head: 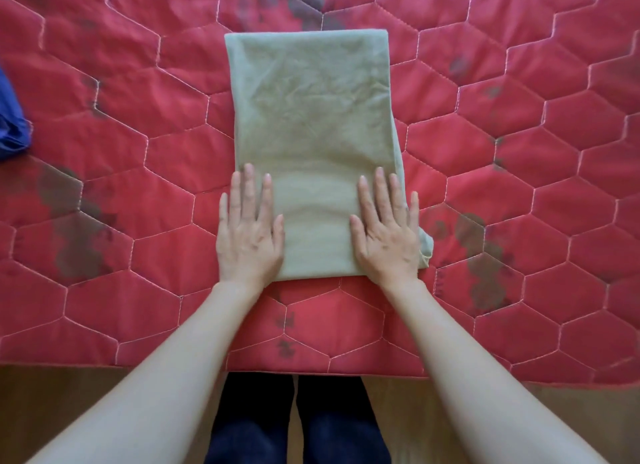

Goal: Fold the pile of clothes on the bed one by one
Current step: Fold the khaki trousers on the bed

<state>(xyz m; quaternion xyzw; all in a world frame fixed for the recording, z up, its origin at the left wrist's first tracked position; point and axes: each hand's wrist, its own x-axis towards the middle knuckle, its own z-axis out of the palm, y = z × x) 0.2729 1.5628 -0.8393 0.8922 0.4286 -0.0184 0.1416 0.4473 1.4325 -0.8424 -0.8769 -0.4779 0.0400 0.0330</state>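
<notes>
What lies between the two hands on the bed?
In the head view, only a bare strip of the folded olive-green cloth lies between the left hand and right hand; both rest flat on its near end, above the red quilt.

The blue cloth (pixel 12 120) at nine o'clock is cut off by the left edge; what garment it is cannot be told. The bed (pixel 519 186) is cropped at the top, left and right edges, and its dark markings are blurred. The near corners of the olive garment (pixel 311 117) are covered by the left hand (pixel 249 235) and right hand (pixel 386 235); its inner layers are hidden by the fold. At six o'clock, the dark trouser legs (pixel 298 422) are cut off by the bottom edge, with the feet unseen.
</notes>
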